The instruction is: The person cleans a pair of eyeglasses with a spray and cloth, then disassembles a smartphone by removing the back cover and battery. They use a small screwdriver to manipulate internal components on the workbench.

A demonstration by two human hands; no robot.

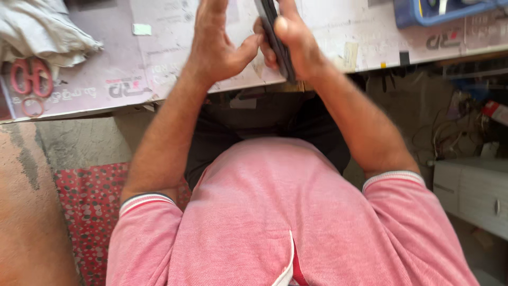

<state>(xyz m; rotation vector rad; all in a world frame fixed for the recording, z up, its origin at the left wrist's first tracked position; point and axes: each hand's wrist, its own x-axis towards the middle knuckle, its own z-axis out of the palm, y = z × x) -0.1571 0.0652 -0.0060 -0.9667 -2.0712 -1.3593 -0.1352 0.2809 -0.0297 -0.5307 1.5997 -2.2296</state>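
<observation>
Head view looks straight down on a dark, flat, slim device (275, 37), seen edge-on and standing tilted above the near edge of the surface (106, 79). Its upper end runs out of the top of the picture. The right hand (293, 42) is clamped around it, thumb pressed along the near side and fingers wrapped behind. The left hand (214, 45) stands just beside it with the palm turned toward the device, fingers extended upward and out of frame; its thumb reaches across and touches the device's edge or the right hand's fingers, which of the two cannot be told. Both forearms rise from pink short sleeves with striped cuffs.

On the surface, covered in pale printed sheets, a pair of red-handled scissors (29, 79) lies at far left, beneath a crumpled pale cloth (42, 29). A blue tray (439, 13) sits at upper right. Below, a red spotted mat (90, 212) covers the floor at left, and a white drawer unit (473, 193) stands at right near tangled cables (450, 132).
</observation>
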